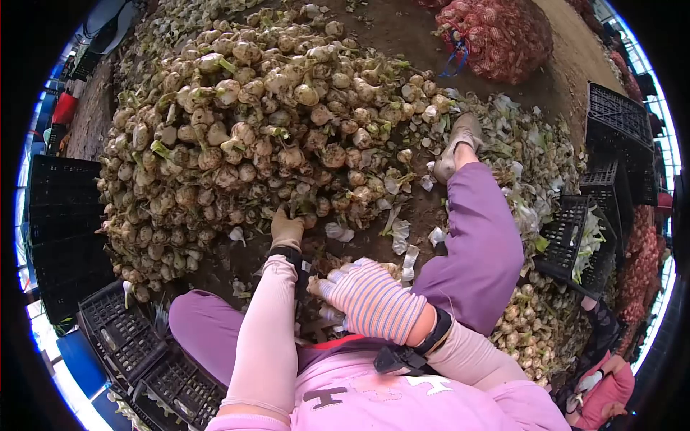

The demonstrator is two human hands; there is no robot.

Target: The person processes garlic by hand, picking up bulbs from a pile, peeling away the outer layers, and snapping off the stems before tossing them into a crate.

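A large heap of pale, soil-stained onions (251,136), many with short stem stubs, spreads in front of me. My left hand (287,230), in a tan glove, reaches down to the heap's lower edge. Its fingers touch the onions there, and their tips are partly hidden among them. Closer to my body, my right hand (370,298) wears a striped knit glove with blue and orange lines. Its fingers are curled closed above the littered ground; what they hold, if anything, is hidden from me.
Loose white skins (399,235) litter the ground between my legs. Black crates (122,330) stand at left, and more crates (564,233) at right. A red net sack (496,39) lies beyond my shoe (460,144). Another person (604,391) works at lower right.
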